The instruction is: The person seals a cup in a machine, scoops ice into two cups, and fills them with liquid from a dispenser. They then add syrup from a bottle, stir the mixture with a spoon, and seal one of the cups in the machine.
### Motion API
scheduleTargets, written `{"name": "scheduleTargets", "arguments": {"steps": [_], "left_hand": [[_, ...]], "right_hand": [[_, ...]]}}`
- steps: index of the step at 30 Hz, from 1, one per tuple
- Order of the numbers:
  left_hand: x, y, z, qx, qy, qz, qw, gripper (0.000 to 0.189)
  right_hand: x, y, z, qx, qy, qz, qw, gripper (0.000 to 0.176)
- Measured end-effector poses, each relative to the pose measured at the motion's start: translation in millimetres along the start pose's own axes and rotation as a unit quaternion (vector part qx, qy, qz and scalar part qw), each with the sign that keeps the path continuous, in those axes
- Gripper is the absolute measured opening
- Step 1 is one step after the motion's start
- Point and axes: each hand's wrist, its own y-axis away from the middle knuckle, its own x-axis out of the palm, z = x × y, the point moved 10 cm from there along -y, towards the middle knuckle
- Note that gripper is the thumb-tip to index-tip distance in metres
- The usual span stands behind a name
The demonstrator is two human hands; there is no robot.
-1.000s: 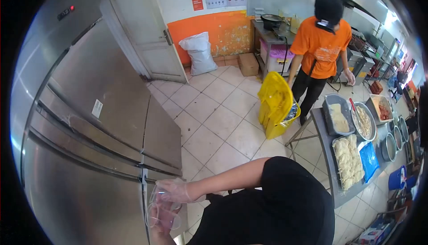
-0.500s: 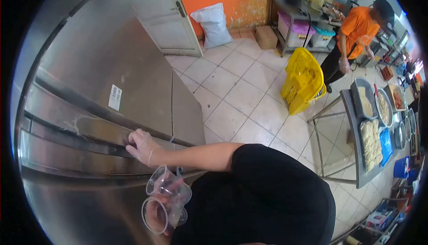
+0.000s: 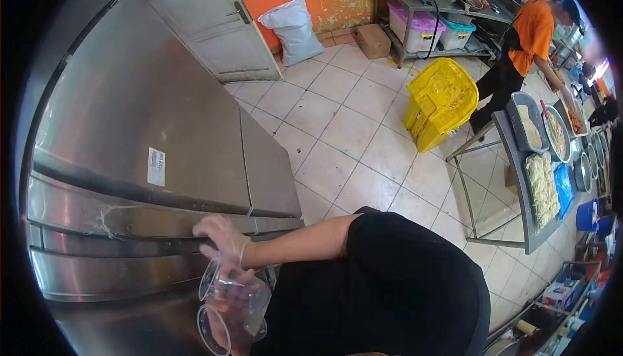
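My right hand (image 3: 224, 238), in a clear glove, reaches out to the steel refrigerator (image 3: 130, 109). Its fingers bend onto the long door handle (image 3: 146, 220), with the thumb lower down. Just below that wrist, my left hand (image 3: 228, 320) is wrapped around several clear plastic cups (image 3: 241, 294). The cups are tilted, and one wide rim faces the refrigerator. Parts of the left fingers show through the plastic. My black sleeve and torso fill the lower middle.
A yellow bin (image 3: 441, 103) stands on the tiled floor. Beyond it, a co-worker (image 3: 535, 32) in orange leans over a metal table (image 3: 529, 226) with trays and bowls. A white sack (image 3: 292, 30) and a cardboard box (image 3: 373, 41) are by the wall.
The view has shifted a little. My right hand stays at the refrigerator handle, and the cups stay in my left. The co-worker has bent towards the table, with a hand now at a tray.
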Motion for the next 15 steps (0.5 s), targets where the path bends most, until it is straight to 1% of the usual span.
{"name": "scheduleTargets", "arguments": {"steps": [1, 2, 3, 4, 6, 9, 11, 13, 15], "left_hand": [[-2, -4, -2, -0.021, 0.004, -0.012, 1.000, 0.093], [-1, -10, -6, -0.021, 0.004, 0.000, 1.000, 0.094], [4, -17, -12, -0.011, -0.001, 0.029, 1.000, 0.094], [19, -22, -20, 0.045, -0.013, 0.100, 0.994, 0.097], [47, -22, -36, 0.157, -0.012, 0.241, 0.958, 0.105], [64, -33, -39, 0.153, -0.031, 0.259, 0.953, 0.105], [88, -34, -41, 0.133, 0.007, 0.326, 0.936, 0.106], [95, -37, -38, 0.128, 0.016, 0.326, 0.937, 0.106], [91, -41, -29, 0.121, 0.020, 0.296, 0.947, 0.107]], "right_hand": [[-20, -11, 5, 0.020, -0.002, -0.077, 0.997, 0.037], [-39, -18, 2, 0.037, -0.001, -0.155, 0.987, 0.038], [-32, -29, 0, 0.036, 0.020, -0.127, 0.991, 0.039], [-38, -32, -3, 0.038, 0.027, -0.138, 0.989, 0.039], [-17, -39, -18, 0.087, 0.014, -0.009, 0.996, 0.041], [-14, -48, -30, 0.115, 0.008, -0.021, 0.993, 0.039], [-13, -49, -34, 0.125, -0.001, -0.026, 0.992, 0.041], [-7, -55, -53, 0.194, -0.010, 0.047, 0.980, 0.046], [-40, -49, -32, 0.169, -0.040, 0.045, 0.984, 0.046]]}}
